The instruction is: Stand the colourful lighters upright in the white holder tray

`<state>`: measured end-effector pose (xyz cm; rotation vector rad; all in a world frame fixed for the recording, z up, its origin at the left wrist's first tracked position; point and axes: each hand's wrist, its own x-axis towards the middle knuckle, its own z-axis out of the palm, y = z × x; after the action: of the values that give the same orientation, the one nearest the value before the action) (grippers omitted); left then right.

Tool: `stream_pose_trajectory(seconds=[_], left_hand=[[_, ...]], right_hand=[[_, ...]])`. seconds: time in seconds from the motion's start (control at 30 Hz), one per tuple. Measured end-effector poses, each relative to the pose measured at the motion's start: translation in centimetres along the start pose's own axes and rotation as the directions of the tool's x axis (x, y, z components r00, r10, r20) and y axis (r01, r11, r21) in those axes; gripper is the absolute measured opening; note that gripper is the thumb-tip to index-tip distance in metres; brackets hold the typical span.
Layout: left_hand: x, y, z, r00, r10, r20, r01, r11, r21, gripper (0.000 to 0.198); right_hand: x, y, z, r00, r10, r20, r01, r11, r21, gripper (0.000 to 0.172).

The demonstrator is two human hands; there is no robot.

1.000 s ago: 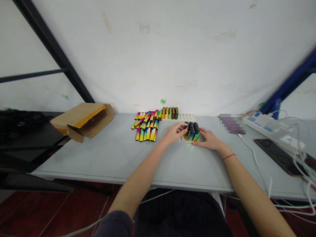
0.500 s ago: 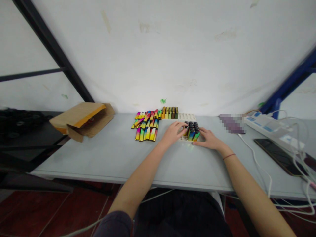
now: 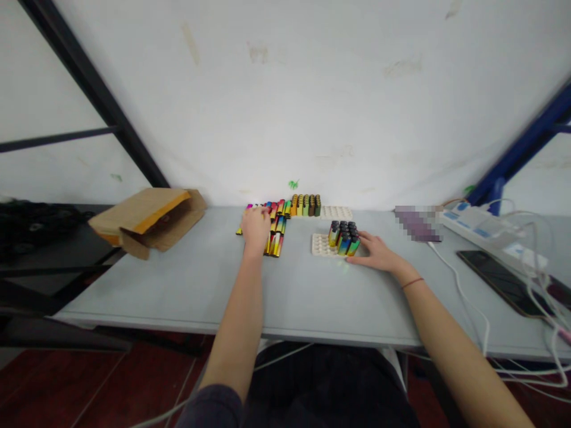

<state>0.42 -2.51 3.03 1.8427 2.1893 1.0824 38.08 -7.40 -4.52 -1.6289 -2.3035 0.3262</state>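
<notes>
My left hand (image 3: 256, 229) is over the loose lighters (image 3: 275, 242), shiny and rainbow-coloured, lying in rough rows left of centre. Its fingers point down among them and are mostly hidden, so I cannot tell whether one is held. My right hand (image 3: 377, 252) is wrapped round the right end of a white holed tray (image 3: 320, 245), thumb at the front edge and fingers behind. Upright lighters (image 3: 348, 241) with black tops fill the tray's right part, close to my fingers. Bare holes show on its left.
Behind, yellow to dark green lighters (image 3: 306, 205) stand in rows beside another white tray (image 3: 338, 212) near the wall. An open cardboard box (image 3: 147, 217) lies left. On the right are a phone (image 3: 499, 282), a blurred purplish item (image 3: 418, 224), a power strip (image 3: 491, 232) and loose cables.
My left hand has moved from the tray leftwards to the loose lighters, uncovering the tray's left holes and a lighter standing there. My right hand stays at the tray.
</notes>
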Motion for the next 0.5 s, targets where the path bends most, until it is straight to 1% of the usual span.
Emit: stream_pose_trajectory(seconds=[0.03, 0.07, 0.1, 0.2, 0.27, 0.37, 0.5], left_hand=[[0.4, -1.0, -0.4, 0.996, -0.085, -0.027, 0.086, 0.995, 0.046, 0.039], [0.7, -1.9, -0.7, 0.989, -0.143, -0.045, 0.146, 0.987, 0.069, 0.042], [0.9, -2.8, -0.8, 0.983, -0.176, -0.045, 0.179, 0.981, 0.075, 0.043], [1.4, -4.5, -0.5, 0.977, -0.213, 0.01, 0.213, 0.976, 0.054, 0.042], [1.5, -4.9, -0.1, 0.972, -0.235, 0.025, 0.234, 0.971, 0.054, 0.039], [1.3, -4.7, 0.2, 0.968, -0.251, 0.023, 0.248, 0.965, 0.079, 0.037], [0.8, -4.2, -0.1, 0.971, -0.24, 0.001, 0.24, 0.97, 0.047, 0.041]], right_hand=[[0.0, -0.1, 0.0, 1.0, 0.0, 0.001, 0.0, 1.0, 0.0, 0.098], [0.0, -0.1, -0.1, 1.0, 0.0, 0.0, 0.0, 1.0, 0.0, 0.097], [0.0, -0.2, -0.1, 1.0, 0.0, -0.001, 0.0, 1.0, 0.001, 0.097], [-0.1, -0.4, -0.3, 1.0, 0.007, 0.004, -0.007, 1.0, 0.001, 0.097], [-0.1, -0.5, -0.4, 1.0, 0.014, 0.011, -0.014, 1.0, 0.001, 0.096], [-0.1, -0.6, -0.4, 1.0, 0.017, 0.012, -0.017, 1.0, 0.005, 0.094], [-0.1, -0.5, -0.3, 1.0, 0.009, 0.004, -0.009, 1.0, 0.003, 0.093]])
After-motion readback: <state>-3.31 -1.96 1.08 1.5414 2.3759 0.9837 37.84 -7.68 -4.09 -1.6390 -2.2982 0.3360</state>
